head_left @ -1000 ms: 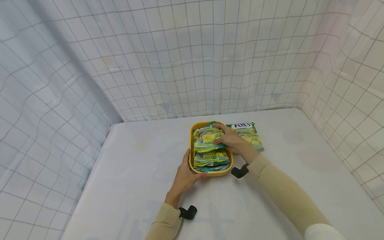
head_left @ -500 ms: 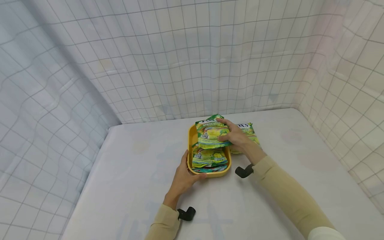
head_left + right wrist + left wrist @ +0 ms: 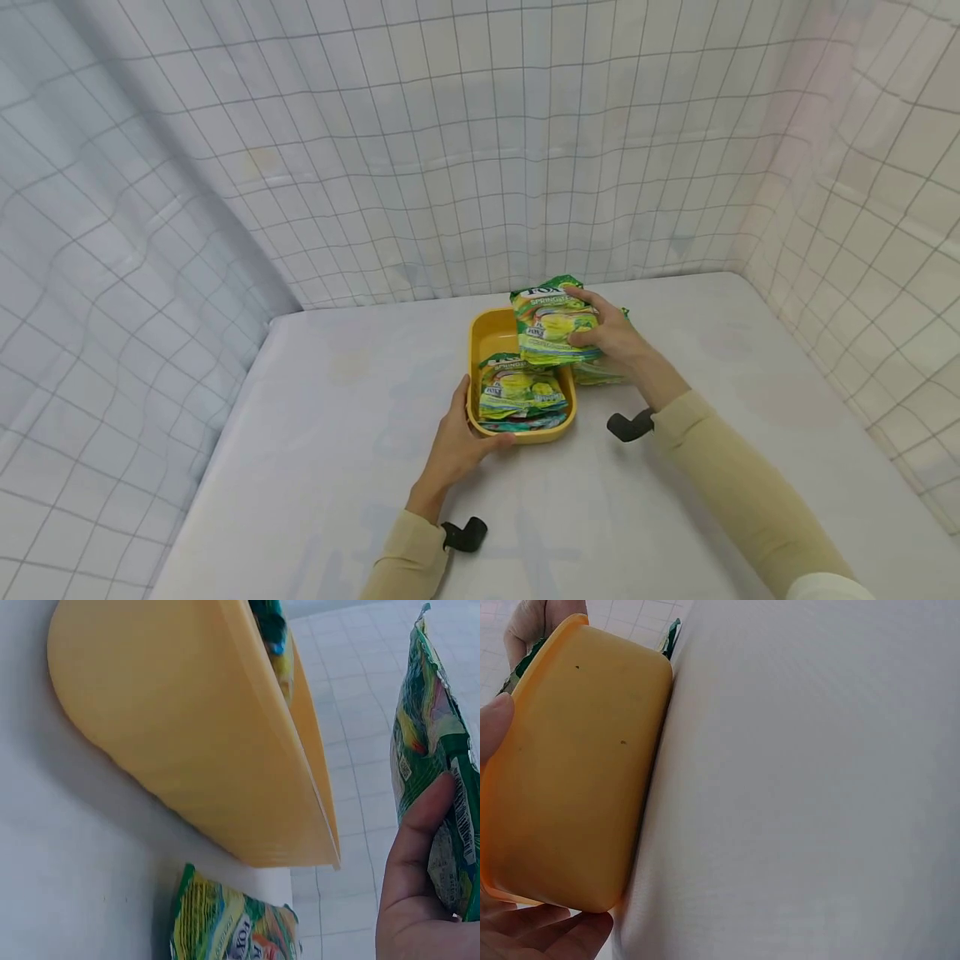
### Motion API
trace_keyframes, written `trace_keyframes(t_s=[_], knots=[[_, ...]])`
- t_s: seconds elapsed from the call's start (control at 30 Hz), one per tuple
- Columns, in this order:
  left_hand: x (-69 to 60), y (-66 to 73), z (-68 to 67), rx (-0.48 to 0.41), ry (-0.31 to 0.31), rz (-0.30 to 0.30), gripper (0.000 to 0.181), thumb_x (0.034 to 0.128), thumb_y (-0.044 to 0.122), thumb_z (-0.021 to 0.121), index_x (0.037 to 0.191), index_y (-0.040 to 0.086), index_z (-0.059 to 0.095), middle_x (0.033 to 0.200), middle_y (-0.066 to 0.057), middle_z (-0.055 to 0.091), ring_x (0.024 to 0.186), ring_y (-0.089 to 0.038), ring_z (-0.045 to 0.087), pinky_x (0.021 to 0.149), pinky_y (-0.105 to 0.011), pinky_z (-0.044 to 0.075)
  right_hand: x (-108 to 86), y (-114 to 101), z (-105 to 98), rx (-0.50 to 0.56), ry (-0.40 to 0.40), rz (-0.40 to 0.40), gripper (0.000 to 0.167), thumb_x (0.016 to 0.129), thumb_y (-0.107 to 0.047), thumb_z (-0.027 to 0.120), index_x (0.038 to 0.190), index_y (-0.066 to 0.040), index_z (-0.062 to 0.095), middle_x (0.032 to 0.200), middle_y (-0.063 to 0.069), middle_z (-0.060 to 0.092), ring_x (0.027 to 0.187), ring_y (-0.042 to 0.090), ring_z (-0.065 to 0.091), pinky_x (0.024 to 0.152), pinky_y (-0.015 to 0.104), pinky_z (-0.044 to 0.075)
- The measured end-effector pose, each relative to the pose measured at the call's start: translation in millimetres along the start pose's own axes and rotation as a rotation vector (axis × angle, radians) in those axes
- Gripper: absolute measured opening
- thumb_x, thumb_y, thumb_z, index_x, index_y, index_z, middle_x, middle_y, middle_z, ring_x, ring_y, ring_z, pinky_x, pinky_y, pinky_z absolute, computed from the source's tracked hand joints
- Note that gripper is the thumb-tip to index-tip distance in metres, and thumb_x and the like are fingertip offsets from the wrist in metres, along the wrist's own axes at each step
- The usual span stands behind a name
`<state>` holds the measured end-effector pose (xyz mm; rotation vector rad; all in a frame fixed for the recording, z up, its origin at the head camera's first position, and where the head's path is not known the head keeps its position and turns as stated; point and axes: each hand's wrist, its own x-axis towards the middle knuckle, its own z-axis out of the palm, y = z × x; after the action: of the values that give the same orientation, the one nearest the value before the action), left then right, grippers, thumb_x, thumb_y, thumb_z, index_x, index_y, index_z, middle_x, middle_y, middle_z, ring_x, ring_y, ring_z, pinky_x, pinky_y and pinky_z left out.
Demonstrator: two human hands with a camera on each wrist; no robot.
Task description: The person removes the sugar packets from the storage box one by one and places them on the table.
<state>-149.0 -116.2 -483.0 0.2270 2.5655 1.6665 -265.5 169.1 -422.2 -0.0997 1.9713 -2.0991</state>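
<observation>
My right hand (image 3: 618,337) holds a green and yellow candy bag (image 3: 547,325) marked FOX'S above the right rim of a yellow plastic tub (image 3: 474,358). In the right wrist view, the thumb presses on the back of that bag (image 3: 420,742), clear of the tub. My left hand (image 3: 455,442) grips the tub's near left corner, thumb on the front and fingers along the left side. More candy bags (image 3: 521,387) lie stacked in the near half of the tub; its yellow floor shows at the far end.
Another FOX'S bag (image 3: 236,930) lies on the table right of the tub, mostly hidden in the head view by the right hand and the held bag. The white table (image 3: 337,433) ends at a grid-patterned curtain (image 3: 480,167) behind.
My right hand has lifted the top candy bag out of the tub and moved it to the right. The bag beneath is uncovered. My left hand stays on the tub.
</observation>
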Motion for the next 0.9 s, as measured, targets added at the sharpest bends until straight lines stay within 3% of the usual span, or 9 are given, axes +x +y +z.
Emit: trace_keyframes(t_s=[0.1,0.33,0.53,0.9], knots=[[-0.1,-0.3,-0.2,0.003,0.003,0.001,0.125,0.0752,0.041,0.092,0.164,0.007,0.011,0.165,-0.016,0.026,0.15,-0.032,0.029,0.119,-0.051,0.028,-1.0,-3,-7,-0.047,0.017,0.002,0.093,0.085,0.014,0.071,0.158,-0.032,0.038,0.146,0.022,0.045,0.107,0.031,0.06,0.079,0.034,0.059],[0.7,-1.1,-0.6,-0.002,-0.003,0.015,0.125,0.0754,0.042,0.091,0.164,0.007,0.011,0.165,-0.016,0.027,0.149,-0.032,0.03,0.119,-0.052,0.028,-5.9,-4,-18,0.106,0.04,0.061,0.094,0.084,0.021,0.065,0.157,-0.033,0.039,0.146,0.019,0.041,0.109,0.032,0.06,0.084,0.04,0.06],[0.3,-1.5,0.3,-0.011,-0.009,0.022,0.125,0.0753,0.041,0.092,0.164,0.007,0.01,0.164,-0.016,0.029,0.149,-0.033,0.031,0.119,-0.052,0.028,-12.9,-4,-37,0.093,0.063,0.068,0.092,0.087,0.018,0.065,0.157,-0.036,0.038,0.148,0.017,0.038,0.111,0.032,0.059,0.084,0.043,0.06],[-0.1,-0.4,-0.1,0.001,-0.008,0.012,0.124,0.0763,0.039,0.091,0.164,0.007,0.01,0.164,-0.015,0.028,0.149,-0.032,0.03,0.119,-0.051,0.028,-24.0,-12,-73,0.114,0.067,-0.001,0.092,0.086,0.022,0.063,0.158,-0.029,0.036,0.151,0.015,0.034,0.113,0.024,0.057,0.084,0.031,0.058]])
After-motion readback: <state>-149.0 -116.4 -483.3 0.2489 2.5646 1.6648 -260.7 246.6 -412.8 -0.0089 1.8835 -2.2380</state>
